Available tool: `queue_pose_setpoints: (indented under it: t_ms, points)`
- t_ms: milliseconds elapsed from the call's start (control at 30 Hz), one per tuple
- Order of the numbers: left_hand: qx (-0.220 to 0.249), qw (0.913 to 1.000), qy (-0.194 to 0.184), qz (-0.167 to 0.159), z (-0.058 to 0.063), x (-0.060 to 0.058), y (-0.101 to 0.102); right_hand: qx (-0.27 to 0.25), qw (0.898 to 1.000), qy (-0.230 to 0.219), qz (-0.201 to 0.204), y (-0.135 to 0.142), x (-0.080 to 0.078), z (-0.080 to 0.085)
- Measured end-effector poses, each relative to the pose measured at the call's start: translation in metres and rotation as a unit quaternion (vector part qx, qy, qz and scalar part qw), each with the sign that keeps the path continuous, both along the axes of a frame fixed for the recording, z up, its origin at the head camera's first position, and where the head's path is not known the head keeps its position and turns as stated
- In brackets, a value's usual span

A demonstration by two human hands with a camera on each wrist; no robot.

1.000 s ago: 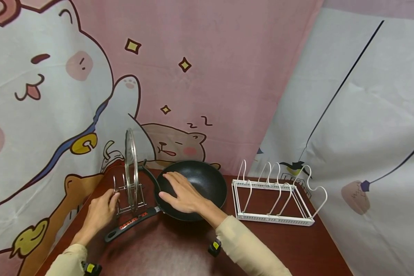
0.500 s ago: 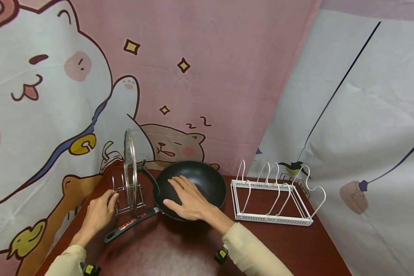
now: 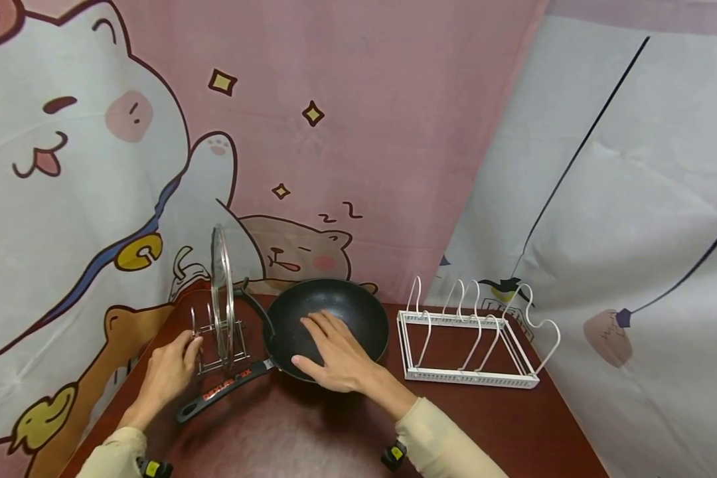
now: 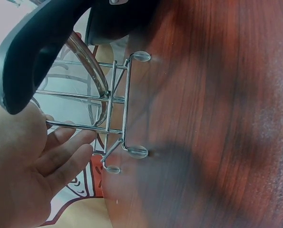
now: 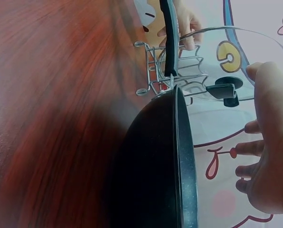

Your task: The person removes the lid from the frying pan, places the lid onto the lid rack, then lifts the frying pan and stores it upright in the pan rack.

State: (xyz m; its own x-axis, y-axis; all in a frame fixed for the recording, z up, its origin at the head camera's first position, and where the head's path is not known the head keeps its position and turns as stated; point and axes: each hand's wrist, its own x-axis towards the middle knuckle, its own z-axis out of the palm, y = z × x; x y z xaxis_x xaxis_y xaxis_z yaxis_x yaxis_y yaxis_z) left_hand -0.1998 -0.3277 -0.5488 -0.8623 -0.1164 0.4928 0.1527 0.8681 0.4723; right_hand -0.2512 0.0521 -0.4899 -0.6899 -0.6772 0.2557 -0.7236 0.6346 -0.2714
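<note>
In the head view, a glass pot lid (image 3: 220,265) with a metal rim stands upright in a small metal wire rack (image 4: 126,99). My left hand (image 3: 170,372) holds the left end of this rack, its fingers behind the end wires in the left wrist view. A black wok (image 3: 361,309) rests on the table just right of the rack, and its long black handle (image 3: 224,390) points toward the front left. Over the wok hovers my right hand (image 3: 339,355), fingers spread and holding nothing; the right wrist view shows it apart from the rim.
A white rack (image 3: 472,378) with several upright curved dividers stands on the table to the right of the wok. The dark red wooden table (image 3: 275,438) runs back to a cartoon-printed curtain (image 3: 382,133).
My right hand has drifted slightly right and toward me above the wok. The left hand keeps its hold on the wire rack, and the wok and lid stay put.
</note>
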Motion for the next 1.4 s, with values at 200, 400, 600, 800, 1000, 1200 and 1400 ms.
queue_pose_setpoints:
  t_ms: [200,400,600,800,1000,1200,1400]
  points:
    - [-0.003,1.0,0.001,0.0,0.0,0.001,0.0,0.009,1.0,0.019,-0.01,0.008,0.005,-0.002]
    - [-0.004,1.0,0.005,0.0,-0.001,0.001,0.0,0.006,0.999,0.031,-0.019,0.019,0.009,-0.003]
    - [-0.004,1.0,0.007,-0.001,-0.002,0.002,0.0,0.001,0.999,0.027,-0.034,0.03,0.014,-0.004]
    - [-0.002,1.0,0.006,0.002,-0.002,0.002,-0.001,-0.011,0.998,0.017,-0.054,0.043,0.02,-0.005]
    - [0.0,1.0,-0.001,0.0,-0.003,0.002,-0.001,-0.019,0.997,0.02,-0.07,0.057,0.024,-0.011]
    - [0.0,1.0,-0.008,0.0,-0.003,0.002,-0.001,-0.018,0.996,0.024,-0.088,0.069,0.027,-0.018]
    - [0.003,0.9999,-0.015,0.0,-0.002,0.002,-0.001,-0.024,0.993,0.031,-0.11,0.081,0.032,-0.023]
